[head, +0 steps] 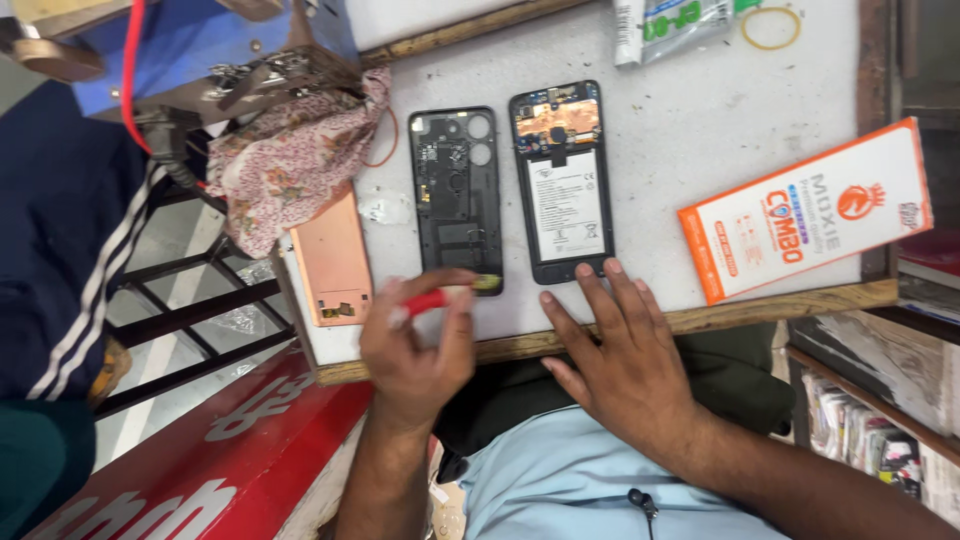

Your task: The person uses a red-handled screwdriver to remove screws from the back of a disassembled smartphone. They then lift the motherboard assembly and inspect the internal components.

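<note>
Low in the middle of the frame, the left hand is closed round a red-handled tool, its pale tip resting at the lower end of the black back cover, the camera holes at its upper end. The cover lies flat on the white counter, its long axis running up the frame, straight above this hand. Just right of it, parallel and a little apart, lies the opened phone, battery and circuit board showing. The right hand rests open and flat at the counter's near edge, fingertips touching the phone's lower end, so each hand has one piece directly above it. A pink panel lies left of the cover, partly under a floral cloth. An orange and white box sits at right, a yellow rubber band at the upper right.
</note>
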